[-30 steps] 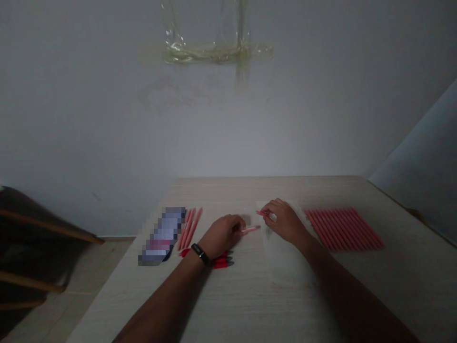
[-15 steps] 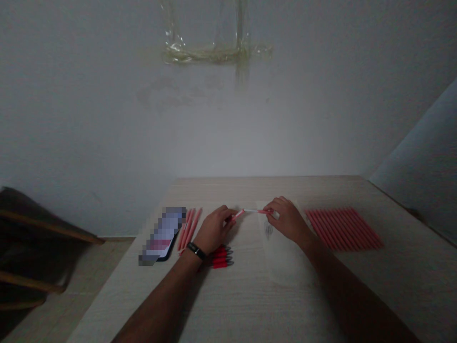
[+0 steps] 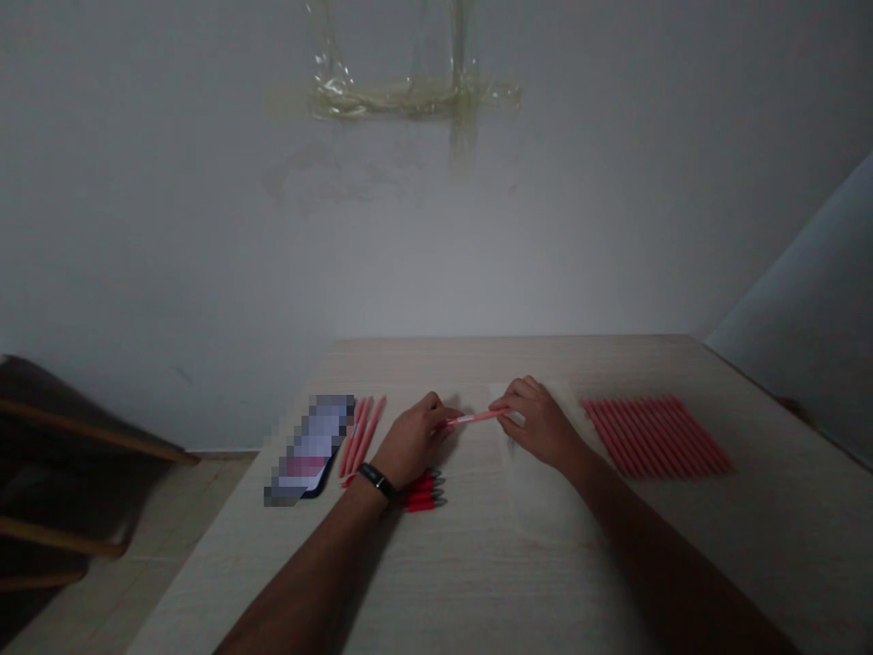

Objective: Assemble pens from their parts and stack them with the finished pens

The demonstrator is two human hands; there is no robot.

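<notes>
A pink pen (image 3: 481, 416) spans the gap between my two hands above the table, with a pale section near its left end. My left hand (image 3: 411, 438), with a dark band at its wrist, pinches that left end. The fingers of my right hand (image 3: 536, 414) are closed round the other end. Several red pen parts with dark tips (image 3: 421, 500) lie partly hidden below my left wrist. To the left of that hand are a few pink barrels (image 3: 361, 437). A clear plastic bag (image 3: 546, 500) lies flat beneath my right hand.
A long row of pink barrels (image 3: 658, 437) lies side by side on the right of the wooden table (image 3: 436, 591). At the left edge is a phone (image 3: 314, 446), partly pixelated. A wall (image 3: 436, 255) stands behind, and a dark chair (image 3: 61, 482) is at the left.
The thin pale refill that showed between the two pink pieces is now covered. My right hand has moved slightly left, and the pieces form one straight pen.
</notes>
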